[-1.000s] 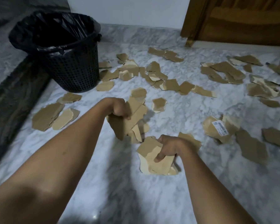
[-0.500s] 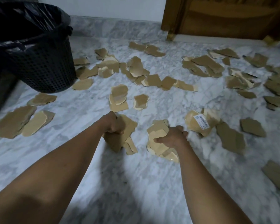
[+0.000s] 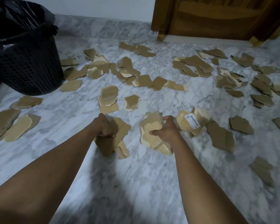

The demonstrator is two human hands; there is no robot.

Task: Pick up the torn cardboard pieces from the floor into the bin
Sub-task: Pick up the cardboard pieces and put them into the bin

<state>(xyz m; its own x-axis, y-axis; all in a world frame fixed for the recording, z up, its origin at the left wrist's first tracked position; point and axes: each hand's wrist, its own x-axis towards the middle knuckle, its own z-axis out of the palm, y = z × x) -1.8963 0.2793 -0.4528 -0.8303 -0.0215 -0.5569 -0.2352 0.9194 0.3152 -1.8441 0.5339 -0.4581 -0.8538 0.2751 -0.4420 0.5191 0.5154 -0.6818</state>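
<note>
black mesh bin [image 3: 31, 68] at the far left corner of the floor [image 3: 152, 183], lined with a black bag [image 3: 18, 23] folded over its rim; the inside is hidden from this angle, so its contents cannot be told. torn brown pieces [image 3: 144, 81] lie flat and scattered over the marble from the bin's foot to the right edge, thickest in a band along the far side before a wooden door [image 3: 217, 18] at the far right corner. a stack [image 3: 108, 101] and further loose pieces lie between the hands and the bin. left hand [image 3: 103, 126], fingers curled tight, grips the left bundle [image 3: 120, 133] by its upper end; the bundle hangs with its long axis running from the fist toward the near edge, lower tips at or just above the floor. right hand [image 3: 166, 130], thumb across the pale face and fingers behind, clasps the right bundle [image 3: 150, 126], which stands nearly on edge, long axis far-to-near, pale side facing left. a labelled piece [image 3: 191, 123], white barcode sticker up, lies just beside the right hand on its right.
</note>
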